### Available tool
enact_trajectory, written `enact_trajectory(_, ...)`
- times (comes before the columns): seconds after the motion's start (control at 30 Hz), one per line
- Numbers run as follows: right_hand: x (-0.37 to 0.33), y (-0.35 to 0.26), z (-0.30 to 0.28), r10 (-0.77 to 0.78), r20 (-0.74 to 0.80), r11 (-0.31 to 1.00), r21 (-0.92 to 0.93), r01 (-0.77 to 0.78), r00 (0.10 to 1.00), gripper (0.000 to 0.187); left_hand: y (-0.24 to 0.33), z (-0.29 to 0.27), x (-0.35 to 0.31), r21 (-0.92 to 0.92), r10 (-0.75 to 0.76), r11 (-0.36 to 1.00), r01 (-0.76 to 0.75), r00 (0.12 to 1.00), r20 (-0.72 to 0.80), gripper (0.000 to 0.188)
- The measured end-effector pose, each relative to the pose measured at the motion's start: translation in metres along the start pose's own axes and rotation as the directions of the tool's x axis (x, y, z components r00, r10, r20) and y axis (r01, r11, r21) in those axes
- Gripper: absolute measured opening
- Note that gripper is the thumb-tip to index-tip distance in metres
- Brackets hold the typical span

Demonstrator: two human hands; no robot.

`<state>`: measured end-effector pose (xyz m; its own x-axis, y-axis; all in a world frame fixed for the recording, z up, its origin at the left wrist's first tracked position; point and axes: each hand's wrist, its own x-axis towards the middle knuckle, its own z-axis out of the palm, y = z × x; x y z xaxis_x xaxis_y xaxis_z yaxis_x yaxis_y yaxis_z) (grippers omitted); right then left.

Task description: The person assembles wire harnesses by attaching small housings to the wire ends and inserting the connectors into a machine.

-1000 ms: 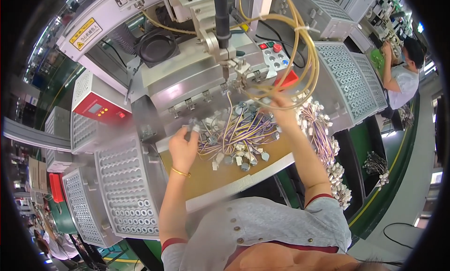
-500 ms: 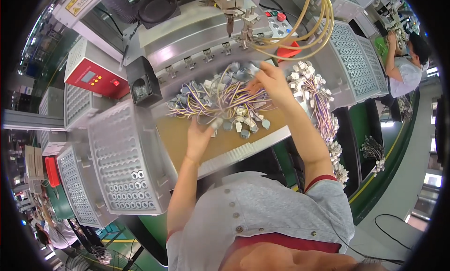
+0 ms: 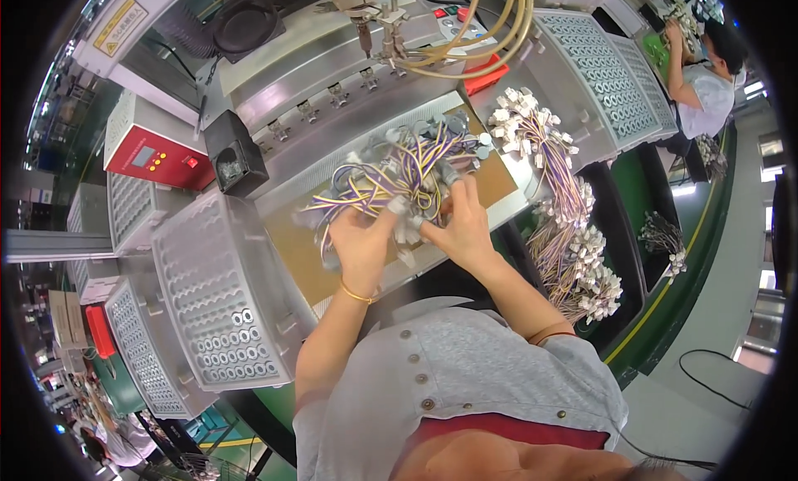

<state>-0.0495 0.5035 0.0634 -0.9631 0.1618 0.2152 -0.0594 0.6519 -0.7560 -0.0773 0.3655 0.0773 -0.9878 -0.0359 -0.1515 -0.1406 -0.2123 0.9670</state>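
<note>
A tangled bundle of wire harnesses (image 3: 409,169), in yellow, white and purple with grey round ends and pale connectors, lies over the tan work board (image 3: 288,241). My left hand (image 3: 362,245), with a thin yellow bracelet at its wrist, has its fingers curled into the near left side of the bundle. On the near right side, my right hand (image 3: 462,230) grips the bundle, thumb and fingers bent around wires and grey ends. The fingertips of both hands are partly hidden among the wires. Motion blurs some connectors near the hands.
Beside the board hangs a thick bunch of harnesses with white connectors (image 3: 532,136). A tray of ring-shaped parts (image 3: 224,315) stands left, near a red-fronted control box (image 3: 154,158). Behind is a metal machine with a nozzle (image 3: 364,40). Another person (image 3: 706,82) works at far right.
My right hand has come down from the bundle's far right side to its near side. The bundle is gathered closer together, and the whole view has shifted slightly.
</note>
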Motion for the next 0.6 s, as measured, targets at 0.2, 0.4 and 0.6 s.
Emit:
enact_trajectory(0.2,0.033,0.032,-0.033,-0.253,0.268,0.964,0.152,0.219,0.930,0.043,-0.022,-0.028,0.019,-0.087,-0.273,0.957,0.276,0.961,0.039,0.015)
enact_trajectory(0.4,0.098,0.061,-0.058,0.100,0.148,0.983,0.140,-0.121,0.984,0.032,-0.039,-0.043,0.026,0.022,-0.199,0.980,0.199,0.980,0.025,0.020)
enact_trajectory(0.6,0.050,0.024,-0.040,-0.099,0.085,0.995,-0.005,0.100,0.991,0.029,-0.031,-0.100,0.029,0.759,0.132,0.641,-0.112,0.991,0.035,0.031)
